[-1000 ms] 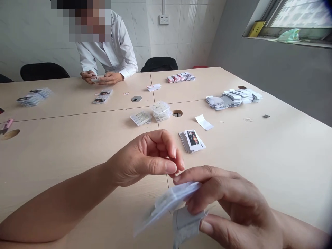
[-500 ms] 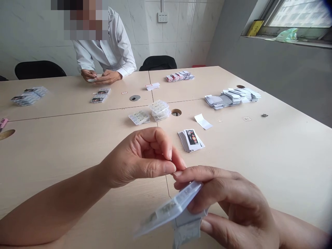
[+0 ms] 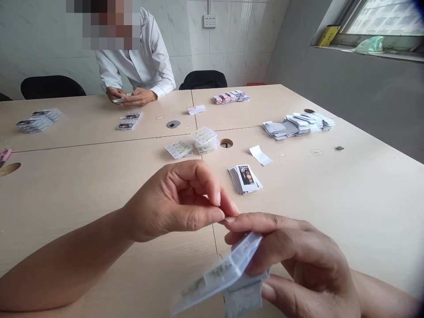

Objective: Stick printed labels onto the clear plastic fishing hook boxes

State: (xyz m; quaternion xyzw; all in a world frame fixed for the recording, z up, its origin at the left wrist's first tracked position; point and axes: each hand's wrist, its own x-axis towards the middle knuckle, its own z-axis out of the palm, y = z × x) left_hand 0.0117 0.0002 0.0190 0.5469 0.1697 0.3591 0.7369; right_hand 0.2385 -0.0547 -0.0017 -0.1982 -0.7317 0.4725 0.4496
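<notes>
A clear plastic case (image 3: 215,278) with small items inside is tilted in my right hand (image 3: 308,260), along with a folded piece of pale paper (image 3: 245,296) beneath it. My right index finger reaches out to the fingertips of my left hand (image 3: 185,203). Thumb and fingers of the left hand are closed in a pinch; what lies between them, if anything, is too small to make out. Beyond my hands is a stack of printed cards (image 3: 245,179), with a white slip (image 3: 261,155) just behind it. Stacked clear cases (image 3: 205,140) lie farther back.
Across the table (image 3: 347,212) a person in a white shirt (image 3: 152,62) holds a small flat thing. Bundles of white paper (image 3: 298,123) lie at the right, red-edged bundles (image 3: 232,97) at the back, and more cases (image 3: 39,120) at the far left. A round hole (image 3: 226,143) pierces the tabletop.
The case and paper in my right hand have shifted slightly down and right. My left hand keeps its pinch in nearly the same place. The view has moved a little.
</notes>
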